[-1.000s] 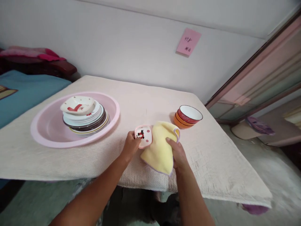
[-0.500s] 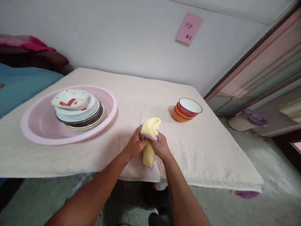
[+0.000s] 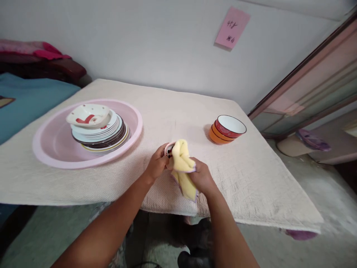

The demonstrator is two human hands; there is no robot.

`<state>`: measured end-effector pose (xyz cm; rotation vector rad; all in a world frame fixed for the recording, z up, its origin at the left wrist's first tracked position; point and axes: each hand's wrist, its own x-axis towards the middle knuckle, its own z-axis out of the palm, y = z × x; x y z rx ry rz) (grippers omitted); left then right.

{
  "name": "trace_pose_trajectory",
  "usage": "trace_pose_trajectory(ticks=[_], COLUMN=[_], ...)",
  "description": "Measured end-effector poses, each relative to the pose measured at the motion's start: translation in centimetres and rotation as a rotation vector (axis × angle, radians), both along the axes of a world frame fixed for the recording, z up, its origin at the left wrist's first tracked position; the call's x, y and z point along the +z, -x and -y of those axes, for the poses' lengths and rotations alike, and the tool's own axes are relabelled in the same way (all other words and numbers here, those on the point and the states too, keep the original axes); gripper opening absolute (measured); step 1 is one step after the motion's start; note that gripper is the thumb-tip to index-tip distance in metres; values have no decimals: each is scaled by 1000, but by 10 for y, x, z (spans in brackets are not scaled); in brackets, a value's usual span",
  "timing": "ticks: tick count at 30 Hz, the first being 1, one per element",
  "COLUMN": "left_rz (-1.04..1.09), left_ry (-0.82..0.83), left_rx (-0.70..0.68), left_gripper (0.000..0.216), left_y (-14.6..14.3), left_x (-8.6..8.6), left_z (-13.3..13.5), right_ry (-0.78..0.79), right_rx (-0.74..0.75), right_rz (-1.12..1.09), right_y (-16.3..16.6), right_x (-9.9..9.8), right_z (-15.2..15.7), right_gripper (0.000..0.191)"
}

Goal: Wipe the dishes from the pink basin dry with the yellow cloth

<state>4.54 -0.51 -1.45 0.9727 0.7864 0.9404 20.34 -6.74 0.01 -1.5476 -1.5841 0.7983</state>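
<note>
My left hand (image 3: 156, 166) is closed round a small pink-rimmed dish (image 3: 168, 149) with a red and black picture, held just above the near part of the table. My right hand (image 3: 202, 178) grips a yellow cloth (image 3: 182, 163) with a purple hem, bunched up and pressed against the dish. The cloth covers most of the dish; only its left rim shows.
A pink basin (image 3: 52, 147) at the left holds a stack of plates (image 3: 99, 128) with a white dish on top. Nested orange and red bowls (image 3: 227, 129) stand at the right. The table (image 3: 251, 178) has a cream cloth; its front edge is close below my hands.
A second ago the dish lay open beside the spread cloth. Since then the cloth has been bunched over the dish, and now the dish's rim peeks out again at the left.
</note>
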Motion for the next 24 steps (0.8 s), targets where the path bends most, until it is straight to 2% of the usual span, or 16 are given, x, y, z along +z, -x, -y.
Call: trace_pose_trajectory(ticks=[3, 5, 6, 7, 8, 10, 12, 13, 16, 18, 21, 24], left_rz=[-43, -65, -68, -68, -70, -84, -118, -141, -186, -185, -159, -110], left_ry=[-6, -21, -21, -18, -16, -35, -88, -121, -211, -226, -154, -87], left_rx=[28, 70, 81, 85, 87, 88, 98, 102, 80, 55, 23, -31], left_gripper=[59, 59, 58, 57, 56, 50, 43, 41, 36, 36, 41, 46], left_y=[1, 1, 0, 1, 1, 3, 6, 8, 12, 12, 8, 5], left_x=[2, 2, 2, 2, 1, 1, 1, 3, 8, 13, 16, 15], left_z=[-2, -3, -4, -5, -5, -5, -6, -6, -7, -8, -4, 1], right_ry=[137, 124, 72, -4, -86, -243, -315, -325, -342, -386, -477, -464], right_rx=[-295, -484, -509, -481, -391, -147, 57, 95, 88, 49, -37, -171], right_rz=[-348, -374, -311, -219, -109, 103, 292, 369, 530, 549, 459, 294], right_y=[-18, -26, -28, -26, -22, -6, 14, 23, 40, 44, 47, 55], right_x=[-14, -24, -28, -32, -34, -34, -30, -28, -24, -24, -27, -33], right_z=[0, -1, -1, -1, 0, 1, 2, 2, 0, -2, -1, 3], right_gripper=[14, 16, 16, 16, 18, 27, 39, 40, 28, 18, 14, 8])
